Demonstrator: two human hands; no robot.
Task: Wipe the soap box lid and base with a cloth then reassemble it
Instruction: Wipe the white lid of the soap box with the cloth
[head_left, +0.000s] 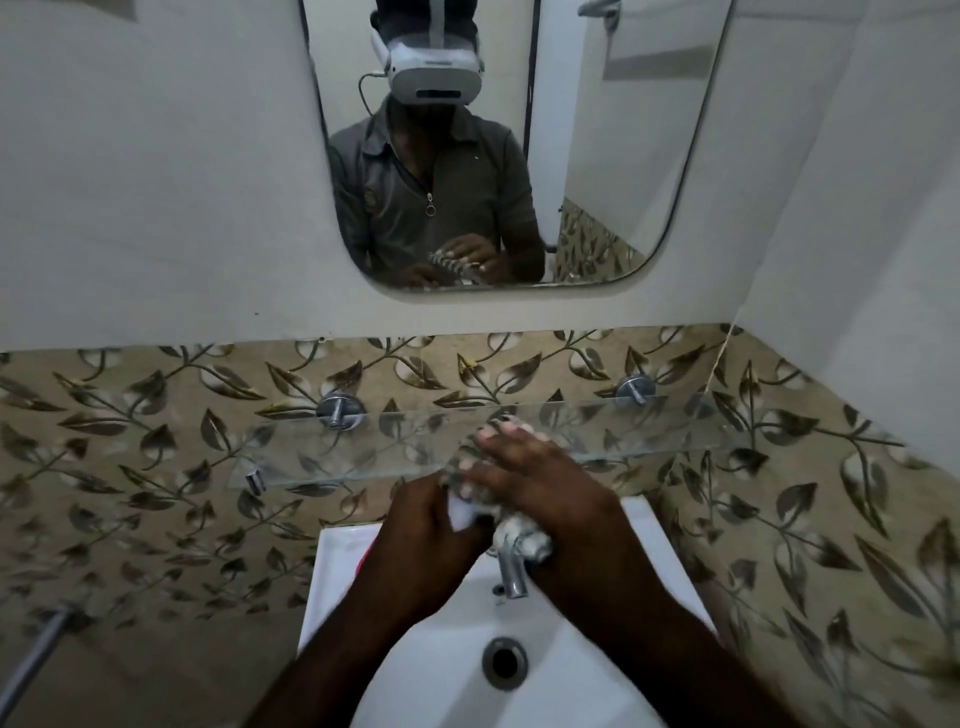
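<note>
The wiping step is in hand, and reassembly has not begun. Both hands meet just above the tap (511, 571). The right hand (540, 486) lies over a soap box part (464, 480), its fingers reaching forward across the top. In the mirror (649, 156) those fingers curl round a ribbed piece. Whether that piece is the lid or the base cannot be told. The cloth (522, 541) is bunched under the heel of the right hand, and a white fold of it runs across to the left hand (434, 527), which pinches it between thumb and curled fingers. So 1 hand steadies the part while the other works the cloth against it.

The other half of the box is not clearly in view. A pink thing (365, 560) shows just outside the left wrist on the sink (639, 525) rim, too hidden to name. A glass shelf (337, 447) sits just beyond the right fingertips.

Next, I judge, the cloth needs to be drawn along the ribs and into the corners. After that the hold must change to reach the second half. Only once both are wiped can the 2 pieces be lined up and pressed together. A wet part could slip toward the basin below the hands.
</note>
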